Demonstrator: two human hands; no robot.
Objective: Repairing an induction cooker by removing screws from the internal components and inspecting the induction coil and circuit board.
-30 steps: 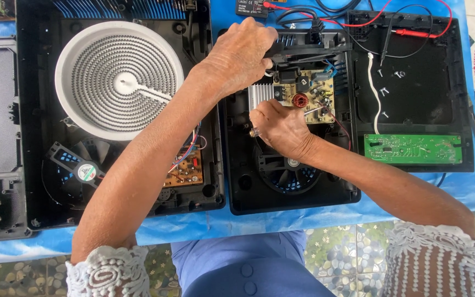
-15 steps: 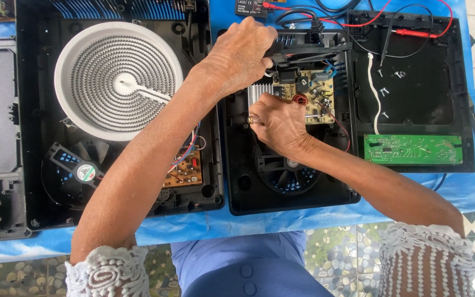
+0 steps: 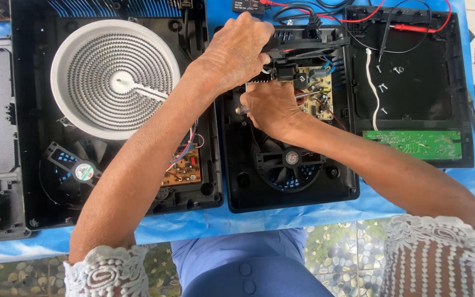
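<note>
- The right hand (image 3: 270, 107) pinches a small metal tool, seemingly a screwdriver (image 3: 243, 110), at the left edge of the circuit board (image 3: 314, 93), upper middle of the frame.
- The left hand (image 3: 237, 49) closes on black parts just above that board.
- The middle cooker base (image 3: 290, 165) lies open, fan (image 3: 290, 159) exposed; judging by this, the board is not yet freed.
- At left, the coil heater (image 3: 114, 77) sits uncovered.

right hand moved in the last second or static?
Yes. The right hand has shifted up and slightly right, away from the black fan and onto the circuit board edge.
</note>
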